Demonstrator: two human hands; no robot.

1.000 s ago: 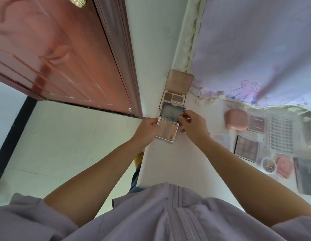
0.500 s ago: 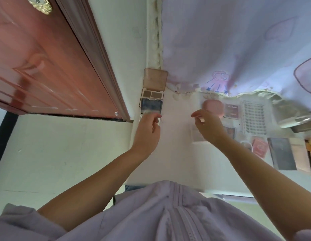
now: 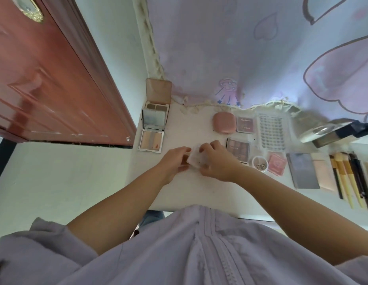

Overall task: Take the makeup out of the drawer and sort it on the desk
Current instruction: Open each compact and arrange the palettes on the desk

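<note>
Both hands meet over the white desk point(image 3: 179, 192): left hand point(image 3: 174, 163) and right hand point(image 3: 217, 161) pinch a small clear plastic case point(image 3: 196, 159) between them, just above the desktop. Beyond on the left lie an open silver palette with mirror point(image 3: 152, 133) and an open tan compact point(image 3: 157, 96); right holds a pink rounded compact point(image 3: 223, 122), dark eyeshadow palette point(image 3: 238, 150), lash tray point(image 3: 271, 132), brushes point(image 3: 347, 177).

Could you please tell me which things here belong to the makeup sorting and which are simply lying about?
Job: small clear case held by left hand and right hand; open palettes; pink compact; brushes.
Lying about: door; curtain.
</note>
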